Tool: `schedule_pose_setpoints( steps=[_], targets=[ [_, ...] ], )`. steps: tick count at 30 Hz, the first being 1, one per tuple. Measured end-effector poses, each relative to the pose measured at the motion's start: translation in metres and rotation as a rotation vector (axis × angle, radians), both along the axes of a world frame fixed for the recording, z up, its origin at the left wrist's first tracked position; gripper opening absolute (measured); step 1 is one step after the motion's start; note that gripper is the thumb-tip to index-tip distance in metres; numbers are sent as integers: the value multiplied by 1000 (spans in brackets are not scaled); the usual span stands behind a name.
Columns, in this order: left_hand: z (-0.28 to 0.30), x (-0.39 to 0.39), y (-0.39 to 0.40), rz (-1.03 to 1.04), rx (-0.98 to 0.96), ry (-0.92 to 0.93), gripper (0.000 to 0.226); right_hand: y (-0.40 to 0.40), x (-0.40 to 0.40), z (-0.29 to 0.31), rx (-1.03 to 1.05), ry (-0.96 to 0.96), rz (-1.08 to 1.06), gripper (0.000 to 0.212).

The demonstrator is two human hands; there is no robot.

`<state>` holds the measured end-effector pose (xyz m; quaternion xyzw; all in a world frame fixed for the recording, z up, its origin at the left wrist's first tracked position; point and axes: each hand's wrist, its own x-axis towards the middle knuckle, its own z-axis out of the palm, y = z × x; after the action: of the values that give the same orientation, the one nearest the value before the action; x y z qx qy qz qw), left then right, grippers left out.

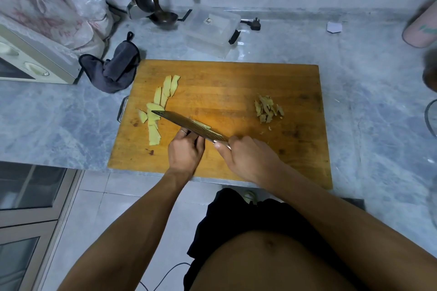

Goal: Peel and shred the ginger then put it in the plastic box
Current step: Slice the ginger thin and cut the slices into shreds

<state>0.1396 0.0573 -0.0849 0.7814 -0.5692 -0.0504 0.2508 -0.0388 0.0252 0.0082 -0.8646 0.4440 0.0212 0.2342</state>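
While the right hand (246,156) grips the handle of a knife (189,125) near the centre of the frame, the blade runs up and left across a wooden board (236,82), its tip lying on a row of pale ginger slices (158,106). The slices lie overlapped in a line on the left part of the board, running from upper right to lower left. A thin yellow piece sits on the flat of the blade. The left hand (185,151) rests just below the blade at mid-frame, its fingers curled against the blade's near edge; whether they pinch anything cannot be told. A small heap of brownish peel (268,108) lies on the right part of the board, well apart from the slices. The clear plastic box (212,30) stands on the grey counter (366,78) just above the board, at upper centre. A dark cloth (115,68) lies crumpled at the board's upper left corner. A ladle (163,17) rests left of the box.
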Motion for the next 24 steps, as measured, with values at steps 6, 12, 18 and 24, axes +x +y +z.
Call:
schedule_pose_setpoints(
  steps=[6, 12, 18, 24],
  targets=[
    [0, 0, 2, 12, 16, 9, 18, 2, -1, 4, 33, 10, 2, 54],
    [-2, 1, 1, 6, 17, 23, 19, 3, 1, 2, 19, 24, 1, 57],
    [-4, 3, 1, -14, 40, 17, 19, 2, 11, -4, -1, 42, 19, 56],
    [-4, 5, 2, -46, -24, -17, 32, -3, 19, -6, 31, 19, -17, 58]
  ],
)
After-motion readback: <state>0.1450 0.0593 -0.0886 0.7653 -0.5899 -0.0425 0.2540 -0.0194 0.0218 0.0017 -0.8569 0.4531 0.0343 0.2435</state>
